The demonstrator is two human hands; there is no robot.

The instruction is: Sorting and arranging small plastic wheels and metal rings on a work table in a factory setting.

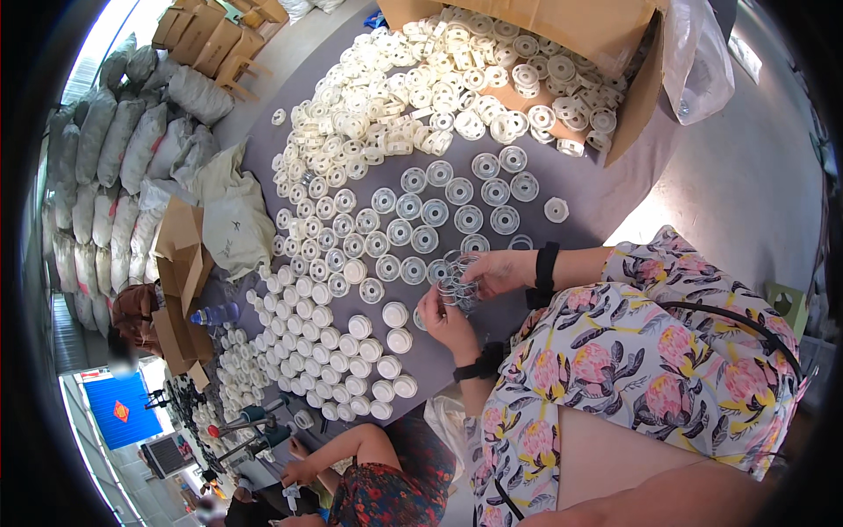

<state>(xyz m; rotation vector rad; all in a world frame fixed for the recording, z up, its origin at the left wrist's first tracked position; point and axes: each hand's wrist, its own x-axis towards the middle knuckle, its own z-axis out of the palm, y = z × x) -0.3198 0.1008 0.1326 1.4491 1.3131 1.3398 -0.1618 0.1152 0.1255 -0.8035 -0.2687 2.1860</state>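
Note:
A tangled bunch of thin silvery rings (457, 285) hangs between my two hands above the grey-covered table. My left hand (448, 326) pinches the bunch from the near left side. My right hand (502, 271) has its fingers closed on the other side of it. Below and beyond my hands lie round white discs with metallic faces (424, 238), spread face up. A few loose rings (521, 241) rest on the table near my right wrist. White round caps (359, 327) stand in rows left of my left hand.
A large heap of white plastic parts (378, 119) spills from a cardboard box (536, 31) at the far side. A co-worker's arm (356, 452) is at the lower edge, near a hand press (250, 424). A purple-blue bottle (217, 314) and stacked sacks (114, 149) are on the left.

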